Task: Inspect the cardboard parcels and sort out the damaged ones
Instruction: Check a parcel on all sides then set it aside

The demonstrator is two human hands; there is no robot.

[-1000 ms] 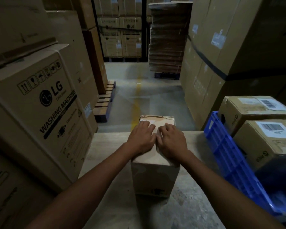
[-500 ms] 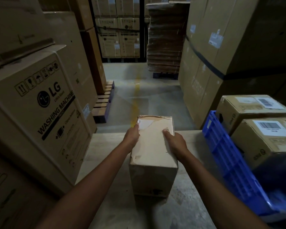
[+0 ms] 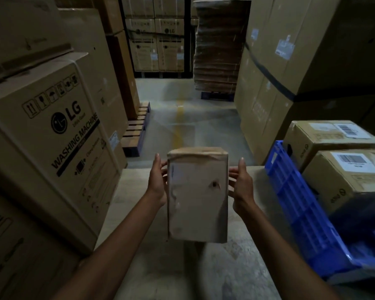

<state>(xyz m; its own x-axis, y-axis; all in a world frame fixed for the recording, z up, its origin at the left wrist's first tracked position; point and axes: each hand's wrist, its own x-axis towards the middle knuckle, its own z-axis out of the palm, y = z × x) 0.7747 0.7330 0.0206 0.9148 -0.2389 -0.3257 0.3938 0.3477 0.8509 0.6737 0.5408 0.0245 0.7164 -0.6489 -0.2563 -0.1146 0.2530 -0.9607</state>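
Note:
A small brown cardboard parcel [image 3: 196,202] is held up above the worktable [image 3: 236,267], tilted so that one broad face looks at me. That face has a small dark hole right of its middle and scuffed patches along its left side. My left hand [image 3: 157,180] grips the parcel's left side, thumb up, fingers behind it. My right hand [image 3: 241,185] grips the right side the same way. Two more labelled parcels, one behind [image 3: 329,139] and one in front [image 3: 351,176], stand in a blue plastic crate [image 3: 294,200] at the right.
A large LG washing machine carton [image 3: 48,144] stands tight against the table's left side, with more cartons above and below it. Tall stacked cartons [image 3: 290,72] rise on the right. Beyond the table lie a concrete aisle, a wooden pallet [image 3: 136,131] and a stack of flat cardboard [image 3: 217,50].
The parcel stood on the table with both hands flat on its top. The hands slid to its sides, and now it is lifted and turned, showing a face with a hole.

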